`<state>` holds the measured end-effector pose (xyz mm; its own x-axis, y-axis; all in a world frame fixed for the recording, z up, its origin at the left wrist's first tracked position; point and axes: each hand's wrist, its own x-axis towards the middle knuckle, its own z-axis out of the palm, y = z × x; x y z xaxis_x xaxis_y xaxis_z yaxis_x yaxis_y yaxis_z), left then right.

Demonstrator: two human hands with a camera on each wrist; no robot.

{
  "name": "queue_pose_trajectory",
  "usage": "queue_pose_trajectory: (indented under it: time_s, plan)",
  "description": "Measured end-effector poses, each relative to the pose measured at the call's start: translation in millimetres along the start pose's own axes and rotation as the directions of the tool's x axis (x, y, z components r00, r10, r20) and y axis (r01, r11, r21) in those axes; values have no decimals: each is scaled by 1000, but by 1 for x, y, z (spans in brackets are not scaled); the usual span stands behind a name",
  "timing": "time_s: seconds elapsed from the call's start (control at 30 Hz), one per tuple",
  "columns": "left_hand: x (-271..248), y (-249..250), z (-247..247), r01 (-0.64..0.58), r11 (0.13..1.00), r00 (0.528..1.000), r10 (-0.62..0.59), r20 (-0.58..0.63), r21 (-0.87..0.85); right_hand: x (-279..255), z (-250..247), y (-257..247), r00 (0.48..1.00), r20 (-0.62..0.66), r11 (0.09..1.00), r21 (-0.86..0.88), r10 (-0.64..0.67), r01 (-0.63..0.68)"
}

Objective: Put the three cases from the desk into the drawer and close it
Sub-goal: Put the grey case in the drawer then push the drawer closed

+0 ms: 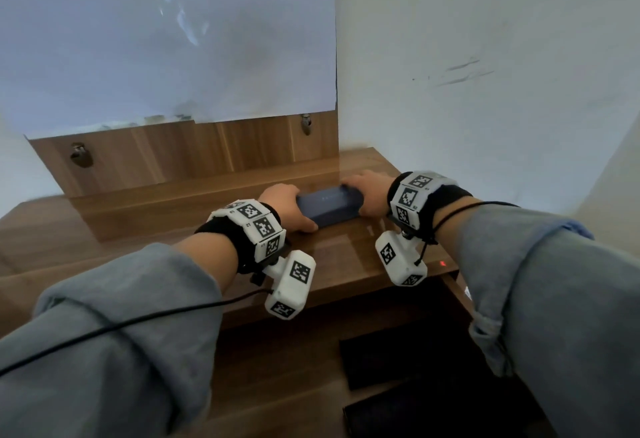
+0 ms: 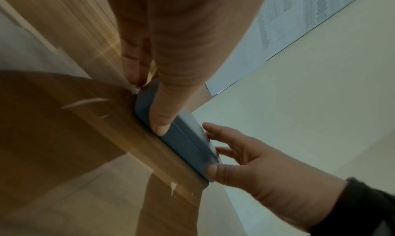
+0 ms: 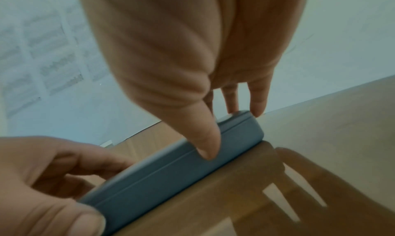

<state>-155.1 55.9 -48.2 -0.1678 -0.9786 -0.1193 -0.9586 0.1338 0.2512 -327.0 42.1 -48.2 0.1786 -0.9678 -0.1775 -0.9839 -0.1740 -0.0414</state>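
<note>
The blue case (image 1: 329, 205) lies flat on the desk (image 1: 173, 230) near its right edge. The left hand (image 1: 289, 207) grips one end and the right hand (image 1: 367, 195) grips the other, thumbs on the near side. Best to lift it level, both ends together, then lower it into the drawer (image 1: 294, 385). Only the head view shows that open drawer, with two dark cases (image 1: 398, 361) inside. The wrist views show the thumbs pressing the case's side.

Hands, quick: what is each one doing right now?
Left hand: grips the left end of the blue case on the desk.
Right hand: grips the case's right end.
</note>
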Motion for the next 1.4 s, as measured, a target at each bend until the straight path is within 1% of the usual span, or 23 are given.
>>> queue_pose_trajectory:
  time_s: [0.07,0.17,0.3,0.37,0.5,0.67,0.73,0.8,0.87,1.0,1.13,1.23,1.33,1.4]
  plan:
    - [-5,0,-1,-10,1000,1000,10,11,-8,-6,0,1,1000,13,998,-52,19,-18]
    - [-18,1,-5,-30,999,999,29,26,25,-20,-2,1,1000,25,994,-105,9,-7]
    - [-47,-2,-4,-56,994,998,52,47,90,-51,-4,-11,997,44,992,-104,-61,66]
    - [-65,-7,-5,-82,990,995,76,61,111,-68,-5,-21,992,59,991,-77,-107,112]
    - [-105,-21,-12,-147,977,980,124,156,151,-103,-6,-46,973,107,979,15,-204,204]
    - [-154,-40,-17,-174,961,951,107,291,217,-136,-1,-81,938,192,957,43,-290,287]
    - [-169,-49,-11,-194,957,931,110,347,217,-148,6,-95,910,260,946,47,-322,321]
    - [-178,-55,-3,-212,955,894,104,435,207,-153,15,-103,881,335,940,54,-335,337]
    - [-186,-63,5,-225,953,865,98,493,204,-157,26,-114,850,401,934,44,-342,355]
    - [-189,-74,22,-253,942,827,92,555,221,-153,49,-128,808,469,917,11,-358,400]
    - [-181,-80,34,-276,939,759,82,646,204,-144,67,-138,758,550,905,-7,-351,425]
    - [-173,-83,43,-303,931,714,81,696,202,-136,76,-143,720,619,910,-19,-314,413]
    - [-169,-88,52,-324,918,686,60,725,230,-130,83,-148,678,668,904,-19,-306,428]
    - [-165,-95,61,-320,922,674,59,736,219,-127,85,-152,661,684,897,-19,-310,441]
